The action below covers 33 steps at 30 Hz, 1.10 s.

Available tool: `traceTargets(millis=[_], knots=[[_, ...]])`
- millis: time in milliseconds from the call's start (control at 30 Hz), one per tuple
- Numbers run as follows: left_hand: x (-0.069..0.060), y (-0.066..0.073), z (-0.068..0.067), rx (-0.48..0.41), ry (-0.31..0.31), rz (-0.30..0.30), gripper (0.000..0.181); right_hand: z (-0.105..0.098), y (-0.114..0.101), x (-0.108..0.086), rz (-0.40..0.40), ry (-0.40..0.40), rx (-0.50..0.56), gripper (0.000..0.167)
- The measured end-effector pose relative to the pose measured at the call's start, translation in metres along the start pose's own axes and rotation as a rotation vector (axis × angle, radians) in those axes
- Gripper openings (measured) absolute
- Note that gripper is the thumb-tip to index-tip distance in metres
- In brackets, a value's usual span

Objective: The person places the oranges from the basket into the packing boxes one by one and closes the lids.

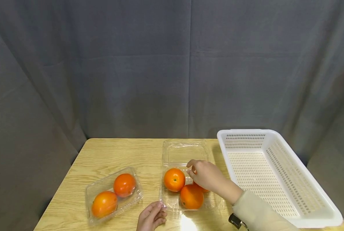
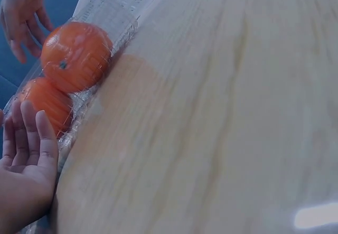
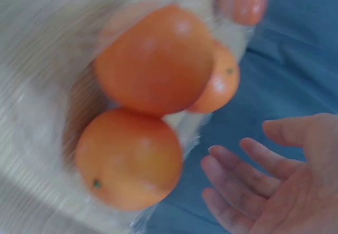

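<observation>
A clear plastic clamshell box [image 1: 212,200] stands at the front middle of the table, its lid [image 1: 186,154] folded back. Inside are three oranges: one at the left [image 1: 174,179], one in front [image 1: 191,197] and one at the right, partly hidden under my right hand [image 1: 205,175]. That hand hovers over the box with loosely bent fingers; in the right wrist view it holds nothing and stands apart from the oranges [image 3: 132,160]. My left hand [image 1: 151,216] is at the box's front left corner, thumb against the edge. Its fingers look straight in the left wrist view [image 2: 31,155].
To the left, a second clear plastic box [image 1: 94,189] contains two oranges [image 1: 104,204]. A white perforated basket [image 1: 310,179] stands at the right, close to my right sleeve [image 1: 255,211]. Behind the wooden table [image 1: 108,154] hangs a grey curtain [image 1: 148,80].
</observation>
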<state>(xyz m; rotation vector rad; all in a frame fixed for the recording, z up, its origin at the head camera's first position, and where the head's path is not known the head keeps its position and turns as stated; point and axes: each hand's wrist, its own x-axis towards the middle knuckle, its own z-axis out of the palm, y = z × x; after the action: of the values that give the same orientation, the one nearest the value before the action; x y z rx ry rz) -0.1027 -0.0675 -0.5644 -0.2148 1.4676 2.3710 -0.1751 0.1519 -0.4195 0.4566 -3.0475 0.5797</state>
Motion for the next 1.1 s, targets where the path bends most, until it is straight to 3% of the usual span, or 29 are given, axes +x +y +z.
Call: traceTargets(millis=[167, 533, 733, 967, 1100], knots=[[0.0, -0.001, 0.0, -0.008, -0.008, 0.003, 0.02, 0.0, 0.016, 0.017, 0.063, -0.028, 0.018, 0.016], [0.0, 0.001, -0.002, -0.045, -0.053, 0.022, 0.014, 0.0, 0.043, 0.057, 0.201, 0.033, 0.074, 0.035], [0.0, 0.001, -0.002, -0.043, -0.041, -0.002, 0.016, 0.002, 0.056, 0.07, 0.329, 0.008, 0.129, 0.046], [0.002, -0.003, -0.004, -0.052, -0.062, 0.013, 0.016, 0.007, 0.064, 0.074, 0.395, -0.023, 0.132, 0.048], [0.002, -0.003, -0.007, -0.045, -0.073, 0.024, 0.017, 0.011, 0.061, 0.074, 0.427, -0.052, 0.131, 0.059]])
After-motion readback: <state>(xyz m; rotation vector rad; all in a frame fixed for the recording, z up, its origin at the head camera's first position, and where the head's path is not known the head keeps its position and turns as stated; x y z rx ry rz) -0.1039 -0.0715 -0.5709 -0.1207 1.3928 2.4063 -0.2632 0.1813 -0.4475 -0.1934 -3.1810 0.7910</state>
